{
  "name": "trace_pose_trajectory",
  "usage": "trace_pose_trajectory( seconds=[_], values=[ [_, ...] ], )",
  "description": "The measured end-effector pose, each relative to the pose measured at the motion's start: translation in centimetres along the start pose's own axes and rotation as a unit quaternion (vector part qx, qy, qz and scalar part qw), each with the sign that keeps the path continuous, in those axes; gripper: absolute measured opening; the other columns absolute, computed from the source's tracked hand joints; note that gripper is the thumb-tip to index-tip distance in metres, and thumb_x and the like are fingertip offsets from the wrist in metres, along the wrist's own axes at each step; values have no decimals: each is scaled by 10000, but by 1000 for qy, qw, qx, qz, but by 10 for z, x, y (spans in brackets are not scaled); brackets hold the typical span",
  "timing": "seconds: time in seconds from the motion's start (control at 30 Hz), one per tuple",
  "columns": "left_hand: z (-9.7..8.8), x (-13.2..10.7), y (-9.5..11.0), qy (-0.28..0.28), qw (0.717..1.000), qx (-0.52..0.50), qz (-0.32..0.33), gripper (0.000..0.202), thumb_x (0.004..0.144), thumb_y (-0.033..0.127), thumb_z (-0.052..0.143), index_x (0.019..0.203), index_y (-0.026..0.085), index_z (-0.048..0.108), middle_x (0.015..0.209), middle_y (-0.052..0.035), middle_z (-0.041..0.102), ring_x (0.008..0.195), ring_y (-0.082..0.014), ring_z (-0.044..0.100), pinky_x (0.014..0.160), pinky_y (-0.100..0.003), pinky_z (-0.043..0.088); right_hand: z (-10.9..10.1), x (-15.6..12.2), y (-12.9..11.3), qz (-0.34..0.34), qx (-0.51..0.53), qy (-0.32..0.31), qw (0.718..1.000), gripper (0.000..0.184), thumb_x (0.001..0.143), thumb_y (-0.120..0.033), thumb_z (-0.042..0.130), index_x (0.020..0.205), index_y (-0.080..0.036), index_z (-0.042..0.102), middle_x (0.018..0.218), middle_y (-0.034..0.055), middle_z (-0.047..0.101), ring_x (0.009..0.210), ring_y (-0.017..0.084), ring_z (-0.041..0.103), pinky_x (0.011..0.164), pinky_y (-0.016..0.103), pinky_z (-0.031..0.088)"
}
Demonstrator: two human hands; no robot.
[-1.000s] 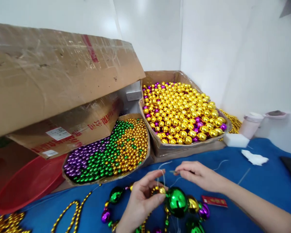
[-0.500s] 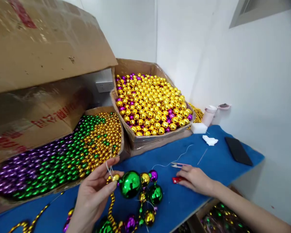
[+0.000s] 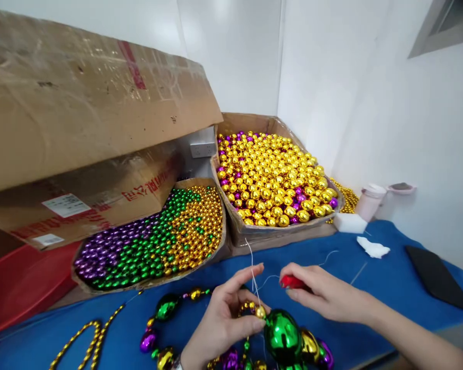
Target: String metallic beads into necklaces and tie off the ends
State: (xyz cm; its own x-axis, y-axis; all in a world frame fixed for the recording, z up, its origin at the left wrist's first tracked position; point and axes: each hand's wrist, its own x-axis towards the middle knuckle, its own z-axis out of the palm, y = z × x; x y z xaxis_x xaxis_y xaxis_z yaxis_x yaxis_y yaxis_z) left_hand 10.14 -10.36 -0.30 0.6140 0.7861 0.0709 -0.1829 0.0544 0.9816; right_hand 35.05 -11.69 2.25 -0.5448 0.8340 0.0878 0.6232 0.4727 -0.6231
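Note:
My left hand (image 3: 219, 326) pinches a small gold bead (image 3: 260, 312) of a bead necklace between thumb and fingers. White thread ends (image 3: 251, 257) stand up from that bead. A big shiny green bead (image 3: 283, 336) hangs right beside my fingertips, followed by a gold bead (image 3: 309, 345) and a purple one. More of the beads lie on the blue cloth under and left of my hand. My right hand (image 3: 327, 293), a little to the right, is closed around a small red object (image 3: 292, 281) that my fingers mostly cover; its kind is unclear.
Cardboard boxes with purple, green and gold beads (image 3: 150, 246) and larger gold beads (image 3: 270, 180) stand behind. A gold bead strand (image 3: 96, 339) lies at left. On the right are a white block (image 3: 350, 223), crumpled white tissue (image 3: 372, 247), a pink cup (image 3: 370, 200) and a black flat object (image 3: 440, 277).
My right hand has picked the small red object up from the cloth and brought it near my left hand. My view has turned left. My left hand still pinches the gold bead.

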Motion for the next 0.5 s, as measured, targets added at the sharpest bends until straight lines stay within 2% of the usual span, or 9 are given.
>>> trace_pose_trajectory(
  seconds=[0.1,0.2,0.27,0.3,0.4,0.43,0.47,0.5],
  values=[
    [1,0,1,-4,1000,-4,-17,873,692,177,753,1418,273,277,834,-47,699,735,-161,617,625,-237,462,-5,13,-19,-35,12,-15,999,121,891,-318,501,949,-222,545,836,-15,603,720,109,527,658,236,407],
    [3,-1,3,11,999,33,-15,891,714,185,733,1438,278,222,820,-36,690,707,-157,608,620,-241,468,4,23,-31,-6,41,5,999,158,865,-366,541,911,-217,562,681,-52,555,587,81,465,549,206,358],
    [4,0,5,28,997,72,-2,852,716,186,728,1427,284,269,926,-63,690,748,-172,616,655,-258,487,14,30,-37,15,38,38,998,174,819,-382,600,876,-218,579,620,-72,525,546,73,440,513,199,325],
    [5,0,5,35,996,87,5,830,713,182,728,1415,295,300,1041,-83,669,774,-178,621,676,-267,497,18,33,-40,18,32,52,998,157,808,-367,612,835,-215,586,608,-75,526,542,71,444,511,197,321],
    [4,1,2,55,993,97,30,737,704,170,731,1348,337,412,1412,-104,417,818,-172,631,729,-292,514,23,41,-40,17,29,78,996,189,852,-329,550,718,-195,554,597,-70,553,541,66,477,506,181,338],
    [2,1,0,65,993,90,42,685,703,174,733,1310,335,458,1461,-98,345,815,-165,634,739,-296,515,21,43,-37,22,30,88,995,219,878,-339,510,715,-194,538,600,-65,556,543,67,485,500,177,344],
    [0,1,-2,78,992,79,51,632,704,181,734,1272,320,495,1469,-99,330,813,-161,635,743,-297,514,18,43,-31,31,26,105,994,244,903,-359,466,731,-196,525,613,-56,559,553,73,492,498,178,350],
    [-3,0,-4,92,992,66,57,595,705,188,737,1245,298,513,1434,-109,384,809,-160,635,741,-296,512,13,43,-23,44,16,128,991,267,921,-379,424,748,-197,514,624,-44,557,563,83,495,502,187,355]
  ],
)
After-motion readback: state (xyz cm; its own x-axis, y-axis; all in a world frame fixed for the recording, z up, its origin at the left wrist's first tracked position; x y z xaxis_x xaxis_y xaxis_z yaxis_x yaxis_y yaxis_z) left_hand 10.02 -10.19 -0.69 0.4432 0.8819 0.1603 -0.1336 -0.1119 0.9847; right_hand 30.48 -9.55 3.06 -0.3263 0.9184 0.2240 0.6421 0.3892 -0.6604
